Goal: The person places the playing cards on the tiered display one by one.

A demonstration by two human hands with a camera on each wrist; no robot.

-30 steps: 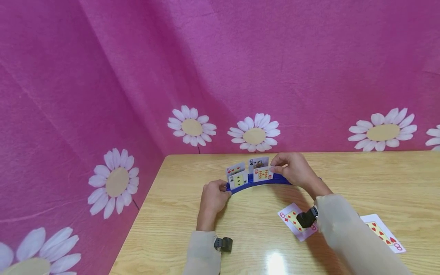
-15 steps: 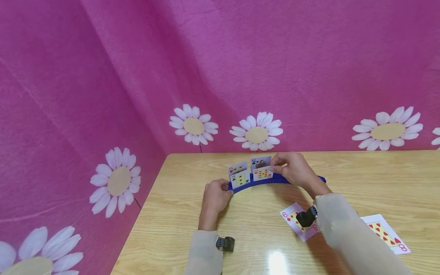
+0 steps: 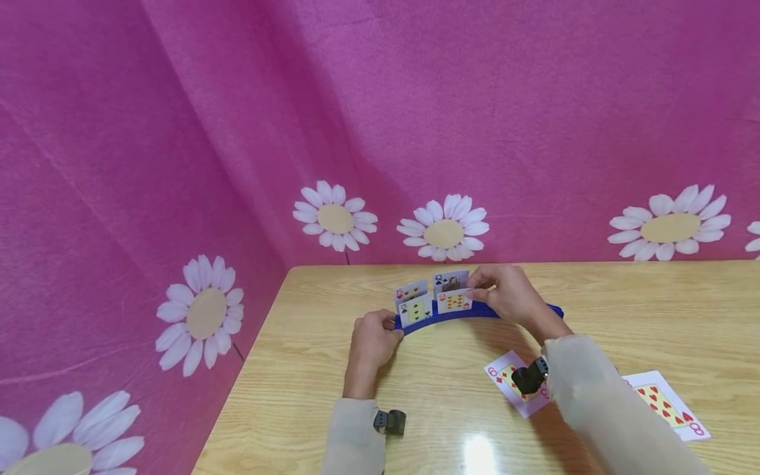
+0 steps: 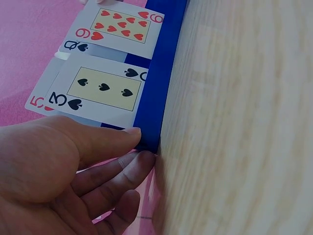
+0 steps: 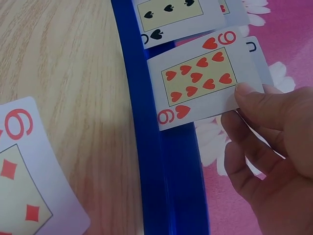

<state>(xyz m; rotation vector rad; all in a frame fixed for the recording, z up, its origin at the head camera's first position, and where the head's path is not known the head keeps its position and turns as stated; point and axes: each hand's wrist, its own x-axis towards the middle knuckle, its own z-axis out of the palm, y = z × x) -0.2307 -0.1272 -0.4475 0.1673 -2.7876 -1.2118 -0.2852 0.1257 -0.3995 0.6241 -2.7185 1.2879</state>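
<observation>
So, it's the nine [image 5: 196, 77] in play, standing in front of the queen [image 3: 452, 281], its lower edge at the blue rack [image 5: 151, 186]; whether it's fully seated, I can't tell. Right hand [image 3: 503, 293] pinches the corner, thumb on the face; left hand [image 3: 371, 340] grips the rack's left end. Looks like the slotting-in step! Next calls for, I'd say, a straight, gentle press, rack steady, then a clean let-go. Alongside, the three [image 4: 103, 88] fronts the five [image 3: 411, 290]. Out on the surface [image 3: 439, 382], six [image 3: 508, 378] and eight [image 3: 659, 401] lie flat, partly hidden.
</observation>
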